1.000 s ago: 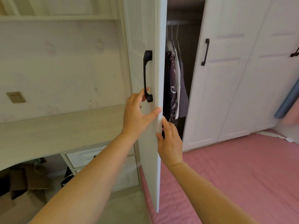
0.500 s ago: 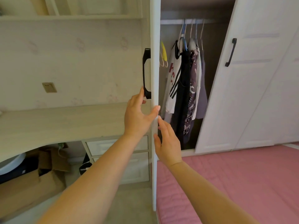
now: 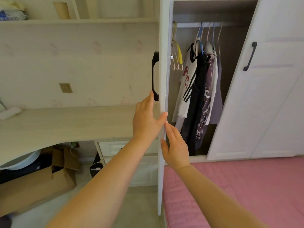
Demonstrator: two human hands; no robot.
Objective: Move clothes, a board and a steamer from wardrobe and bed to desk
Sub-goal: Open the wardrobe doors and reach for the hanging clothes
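Wardrobe door (image 3: 162, 112) swung wider since earlier; I see clothes (image 3: 199, 89) hanging beyond right hand (image 3: 176, 148). Left hand (image 3: 146, 119) and right hand flat, fingers straight, pressing door edge. Tabletop (image 3: 57, 122) left of hands.

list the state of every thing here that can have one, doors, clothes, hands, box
left wardrobe door: swung open, seen edge-on
right wardrobe door: open, angled outward
clothes: hanging on the rail, untouched
empty hangers: hanging bare by the clothes
left hand: fingers straight, flat against the left wardrobe door
right hand: fingers straight, at the door's edge
cardboard box: flaps open, under the desk
desk drawers: shut
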